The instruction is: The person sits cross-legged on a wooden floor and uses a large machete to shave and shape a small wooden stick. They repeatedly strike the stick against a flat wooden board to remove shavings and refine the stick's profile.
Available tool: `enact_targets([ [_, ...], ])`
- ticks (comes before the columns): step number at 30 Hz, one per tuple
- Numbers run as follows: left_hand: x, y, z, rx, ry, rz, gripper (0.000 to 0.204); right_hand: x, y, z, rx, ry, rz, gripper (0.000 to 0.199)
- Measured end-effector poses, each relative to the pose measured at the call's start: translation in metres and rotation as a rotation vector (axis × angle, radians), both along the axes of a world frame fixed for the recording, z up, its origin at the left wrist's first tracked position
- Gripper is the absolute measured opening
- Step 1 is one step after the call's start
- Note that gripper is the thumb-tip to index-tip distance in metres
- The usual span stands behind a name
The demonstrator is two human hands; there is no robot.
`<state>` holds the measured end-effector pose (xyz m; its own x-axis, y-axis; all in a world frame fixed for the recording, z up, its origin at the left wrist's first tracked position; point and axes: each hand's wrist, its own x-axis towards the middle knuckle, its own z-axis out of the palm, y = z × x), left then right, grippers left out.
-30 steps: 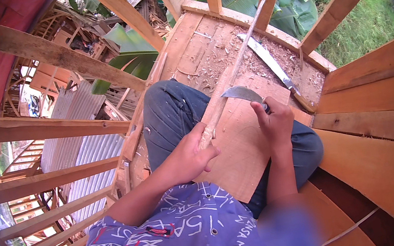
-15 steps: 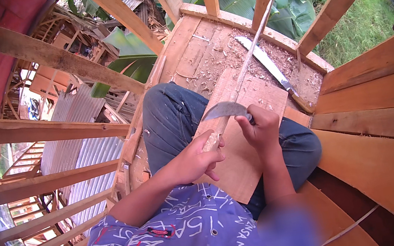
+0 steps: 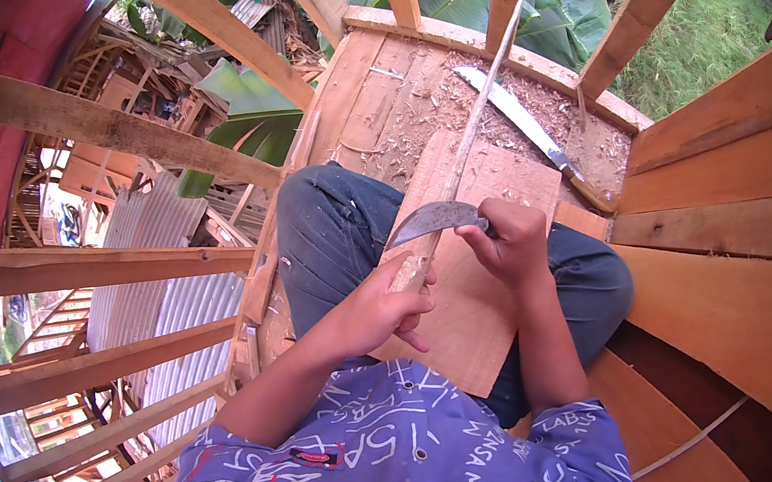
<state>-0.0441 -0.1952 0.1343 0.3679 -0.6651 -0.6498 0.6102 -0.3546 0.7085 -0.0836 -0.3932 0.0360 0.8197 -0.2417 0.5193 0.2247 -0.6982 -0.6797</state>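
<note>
My left hand [image 3: 385,302] is closed around the near end of a long, thin wooden stick [image 3: 464,153], which slants away from me between the railing posts. My right hand [image 3: 511,233] grips the dark handle of a curved knife [image 3: 432,220], shaped like a small sickle. Its blade lies across the stick just beyond my left hand and points left. Beneath both hands a flat wooden board [image 3: 463,329] rests across my lap. Part of the stick's near end is hidden in my left fist.
A long machete [image 3: 522,118] with a wooden handle lies on the plank floor [image 3: 368,110] among wood shavings [image 3: 433,116]. Wooden railing posts [image 3: 225,42] stand ahead and to the left. Orange-brown boards [image 3: 722,174] wall the right side. Banana leaves [image 3: 560,4] hang beyond the railing.
The curved knife and my right hand have shifted slightly left and toward me along the stick. My left hand keeps its hold, and the whole view has tilted a little.
</note>
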Motion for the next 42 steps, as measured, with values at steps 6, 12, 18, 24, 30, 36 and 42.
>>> enact_targets([
  [6,0.0,0.001,0.001,-0.004,0.004,-0.012,0.03,-0.001,-0.003,-0.005,0.071,0.064,-0.034,0.049],
  [12,0.003,0.004,0.001,0.007,0.025,0.003,0.03,0.0,-0.004,-0.003,0.195,0.239,-0.148,0.048],
  [18,0.003,0.009,0.004,-0.015,-0.003,0.054,0.031,0.002,-0.009,0.002,0.114,0.238,-0.16,0.047],
  [24,0.002,0.006,0.008,-0.055,0.118,0.013,0.031,-0.002,0.004,0.006,0.052,0.043,-0.067,0.046],
  [30,0.0,0.001,0.006,-0.035,0.068,0.004,0.031,0.0,-0.003,0.006,0.077,0.046,-0.022,0.046],
  [36,0.0,-0.001,0.009,-0.026,0.083,0.031,0.03,-0.006,-0.003,0.005,0.273,0.221,-0.116,0.045],
  [42,0.002,-0.002,0.004,-0.028,0.144,0.033,0.029,-0.002,-0.005,0.002,0.288,0.264,-0.149,0.048],
])
